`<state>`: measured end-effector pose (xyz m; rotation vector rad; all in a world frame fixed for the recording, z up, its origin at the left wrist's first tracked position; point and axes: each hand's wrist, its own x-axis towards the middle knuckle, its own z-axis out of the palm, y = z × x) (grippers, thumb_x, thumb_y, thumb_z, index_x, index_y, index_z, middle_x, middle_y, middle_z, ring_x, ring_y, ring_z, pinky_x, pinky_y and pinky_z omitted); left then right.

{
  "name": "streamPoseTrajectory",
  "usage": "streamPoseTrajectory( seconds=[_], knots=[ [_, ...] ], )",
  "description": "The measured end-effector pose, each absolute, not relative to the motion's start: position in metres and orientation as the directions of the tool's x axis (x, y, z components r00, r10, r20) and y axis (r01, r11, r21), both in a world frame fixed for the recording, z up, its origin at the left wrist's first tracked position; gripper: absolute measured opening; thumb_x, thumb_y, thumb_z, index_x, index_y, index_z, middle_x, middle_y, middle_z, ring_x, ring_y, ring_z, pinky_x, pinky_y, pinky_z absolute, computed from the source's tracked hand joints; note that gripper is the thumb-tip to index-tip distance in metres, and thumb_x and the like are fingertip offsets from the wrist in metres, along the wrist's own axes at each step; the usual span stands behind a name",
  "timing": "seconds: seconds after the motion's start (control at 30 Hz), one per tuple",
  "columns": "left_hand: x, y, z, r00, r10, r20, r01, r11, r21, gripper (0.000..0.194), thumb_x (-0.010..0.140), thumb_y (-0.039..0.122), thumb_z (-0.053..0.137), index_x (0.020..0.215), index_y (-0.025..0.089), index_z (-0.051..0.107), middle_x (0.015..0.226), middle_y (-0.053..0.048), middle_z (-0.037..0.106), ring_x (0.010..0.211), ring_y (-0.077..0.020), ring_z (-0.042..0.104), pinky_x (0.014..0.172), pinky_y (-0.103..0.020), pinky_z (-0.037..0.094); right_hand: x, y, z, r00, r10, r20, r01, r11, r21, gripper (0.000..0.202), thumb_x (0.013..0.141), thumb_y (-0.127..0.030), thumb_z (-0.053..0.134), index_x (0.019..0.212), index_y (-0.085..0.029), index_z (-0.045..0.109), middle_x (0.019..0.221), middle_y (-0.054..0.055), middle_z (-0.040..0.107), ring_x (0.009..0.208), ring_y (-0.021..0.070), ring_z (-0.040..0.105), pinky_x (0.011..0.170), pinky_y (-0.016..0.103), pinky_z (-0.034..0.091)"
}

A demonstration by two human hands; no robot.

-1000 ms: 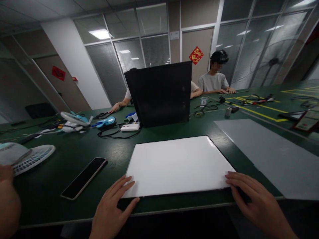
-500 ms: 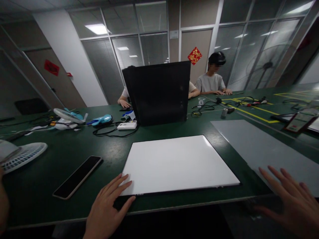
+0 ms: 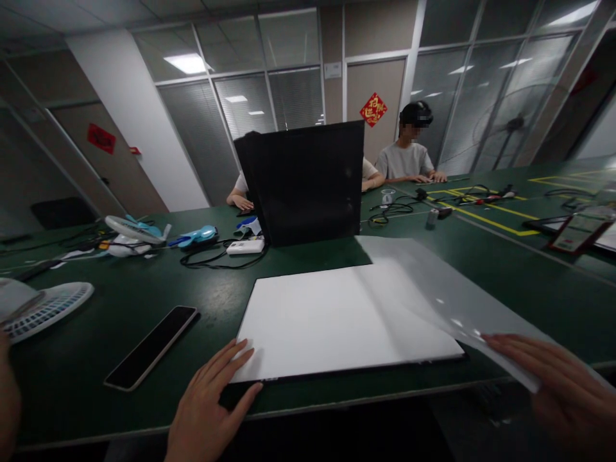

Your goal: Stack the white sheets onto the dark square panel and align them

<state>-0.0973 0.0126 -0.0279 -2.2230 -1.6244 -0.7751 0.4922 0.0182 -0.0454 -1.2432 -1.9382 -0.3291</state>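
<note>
A flat white panel with a thin black edge (image 3: 312, 321) lies on the table in front of me. My left hand (image 3: 209, 394) rests on its near left corner, fingers spread, thumb by the front edge. At the right, my right hand (image 3: 563, 378) grips the near edge of a translucent plastic sheet (image 3: 462, 295), with the fingers on top and the thumb hidden. The sheet's left part overlaps the panel's right side, and its near edge is bent up by my hand.
A phone (image 3: 151, 346) lies left of my left hand, with a white fan (image 3: 52, 308) beyond it. A black upright panel (image 3: 308, 183) stands behind the white one. Cables, a power bank (image 3: 245, 246) and a small fan (image 3: 199, 235) lie farther back. A person (image 3: 407, 154) sits across the table.
My right hand has taken hold of the sheet and shifted it left, over the white panel's right side. The left hand has stayed on the panel's corner.
</note>
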Motion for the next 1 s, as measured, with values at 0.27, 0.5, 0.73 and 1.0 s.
streamPoseTrajectory(
  seconds=[0.27,0.5,0.73,1.0],
  knots=[
    [-0.092,0.010,-0.027,0.061,0.808,0.587,0.963,-0.201,0.178,0.084,0.093,0.058,0.066,0.166,0.031,0.032,0.168,-0.012,0.044,0.146,-0.0386,0.053,0.114,-0.062,0.052,0.461,0.043,-0.066,-0.165,0.640,0.751,0.859,0.468,-0.210,0.026,0.098,-0.032,0.057,0.114,-0.038,0.078,0.142,0.006,0.061,0.126,0.0341,0.061,0.099,0.060,0.055],
    [-0.097,0.013,-0.027,0.194,0.777,0.599,0.937,-0.328,0.121,0.060,0.092,0.056,0.072,0.147,0.034,0.058,0.140,-0.004,0.072,0.127,-0.0316,0.070,0.107,-0.052,0.059,0.463,0.045,-0.078,-0.294,0.711,0.638,0.875,0.469,-0.119,0.039,0.105,-0.033,0.048,0.142,-0.037,0.061,0.154,0.002,0.056,0.131,0.0264,0.062,0.102,0.054,0.059],
    [-0.094,0.012,-0.023,0.198,0.777,0.597,0.933,-0.336,0.128,0.055,0.092,0.054,0.072,0.143,0.035,0.062,0.140,-0.004,0.073,0.127,-0.0314,0.070,0.107,-0.052,0.060,0.442,0.042,-0.054,-0.477,0.699,0.533,0.851,0.518,0.083,0.054,0.102,-0.030,0.046,0.156,-0.038,0.047,0.163,-0.001,0.048,0.151,0.0293,0.043,0.112,0.065,0.051],
    [-0.096,0.013,-0.026,0.196,0.769,0.608,0.933,-0.337,0.126,0.053,0.091,0.057,0.072,0.138,0.034,0.066,0.138,-0.005,0.074,0.126,-0.0320,0.071,0.105,-0.052,0.061,0.437,0.036,-0.048,-0.418,0.723,0.551,0.885,0.460,0.067,0.061,0.100,-0.038,0.047,0.161,-0.039,0.040,0.168,0.003,0.039,0.149,0.0335,0.046,0.113,0.067,0.046]
  ],
)
